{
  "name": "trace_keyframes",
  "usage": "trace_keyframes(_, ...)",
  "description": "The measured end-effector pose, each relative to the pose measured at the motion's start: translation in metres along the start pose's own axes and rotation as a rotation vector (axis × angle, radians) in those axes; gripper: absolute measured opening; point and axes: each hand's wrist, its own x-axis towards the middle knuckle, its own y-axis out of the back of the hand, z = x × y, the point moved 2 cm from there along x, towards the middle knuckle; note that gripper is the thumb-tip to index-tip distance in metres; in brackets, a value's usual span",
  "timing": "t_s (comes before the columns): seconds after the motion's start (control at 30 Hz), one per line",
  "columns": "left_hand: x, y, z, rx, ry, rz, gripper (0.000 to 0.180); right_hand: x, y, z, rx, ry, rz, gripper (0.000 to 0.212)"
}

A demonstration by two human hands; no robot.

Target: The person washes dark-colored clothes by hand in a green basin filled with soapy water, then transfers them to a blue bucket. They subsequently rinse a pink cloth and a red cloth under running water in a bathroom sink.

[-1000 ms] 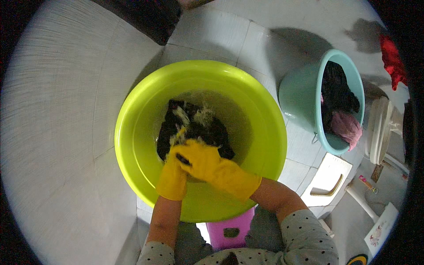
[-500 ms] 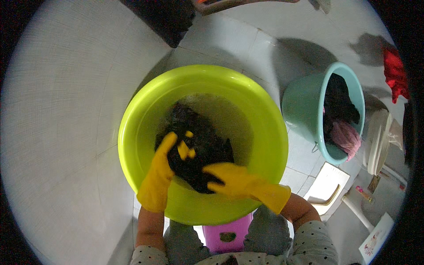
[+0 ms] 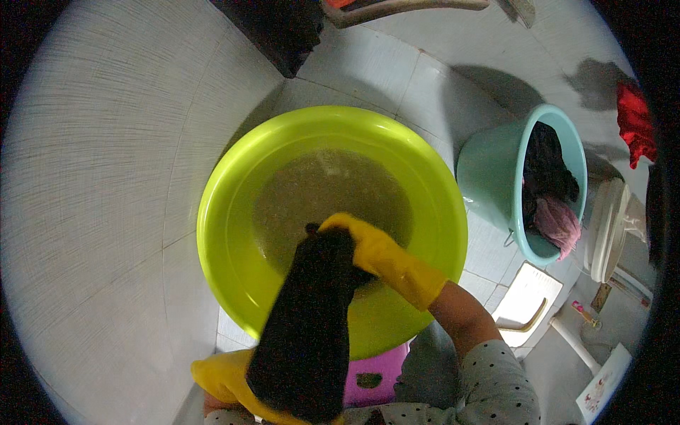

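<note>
A dark, wet black garment (image 3: pixel 304 333) is stretched out between my hands, over the near rim of a lime-green basin (image 3: pixel 223 159). My right hand (image 3: pixel 365 248), in a yellow rubber glove, grips its far end above the water. At the lower left, my left hand (image 3: pixel 230 379) in the matching glove holds the end nearest my body; the cloth covers most of its fingers. Murky, greyish water (image 3: pixel 326 188) fills the bottom of the basin.
Right of the basin, a pale blue bucket (image 3: pixel 489 177) holds black and pink cloth. A white stool-like piece (image 3: pixel 520 304) and a toothbrush (image 3: pixel 584 312) are nearer me at right. A pink plastic stool (image 3: pixel 375 393) shows below the basin. Tiled wall (image 3: pixel 106 212) closes the left.
The black garment has been lifted from the water and drawn toward me. My left hand has moved down to my body with one end; my right hand now grips the other end.
</note>
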Motion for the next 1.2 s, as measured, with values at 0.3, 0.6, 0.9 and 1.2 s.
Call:
trace_keyframes(0.3, 0.113, 0.043, -0.028, -0.065, -0.186, 0.821, 0.099, 0.018, 0.052, -0.027, -0.682, -0.21, 0.008, 0.095)
trace_keyframes(0.6, 0.206, 0.056, -0.035, 0.034, -0.194, 0.605, 0.095, 0.078, -0.014, 0.1, -0.671, -0.161, 0.181, 0.064)
trace_keyframes(0.9, 0.124, 0.01, -0.011, 0.666, -0.107, 0.585, 0.052, 0.002, -0.057, -0.055, -0.747, 0.744, 0.399, 0.054)
trace_keyframes(1.2, 0.101, 0.01, -0.008, 0.929, 0.123, 0.621, 0.056, 0.051, -0.031, -0.058, -0.534, 0.358, 0.216, 0.047)
